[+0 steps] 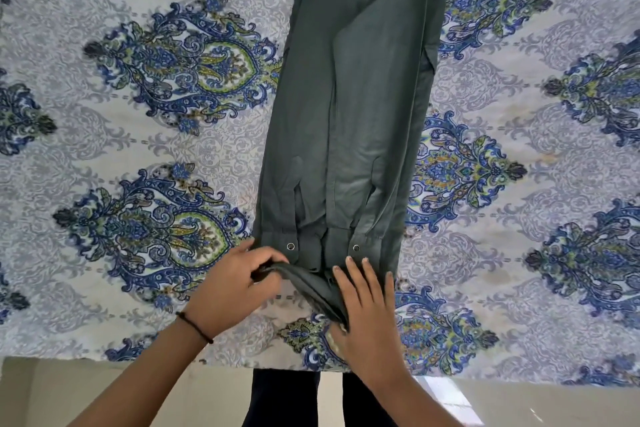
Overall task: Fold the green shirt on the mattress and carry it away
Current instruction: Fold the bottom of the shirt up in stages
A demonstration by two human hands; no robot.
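Green shirt [346, 114] lies narrow on the mattress [138, 149]; my left hand [235, 282] pinches its hem [306, 279] for folding, right hand [369, 308] presses flat-fingered, steadying.

Close head view, steeply down over mattress [138, 156]

Shirt [346, 114]: plain dark grey-green, with two silver-rimmed snaps [290, 246]. Mattress cover [104, 156]: pale grey scrollwork ground, repeated blue, green and yellow paisley medallions. Wrist band [194, 326]: black. Floor [52, 388]: cream. Trousers [284, 399]: black.
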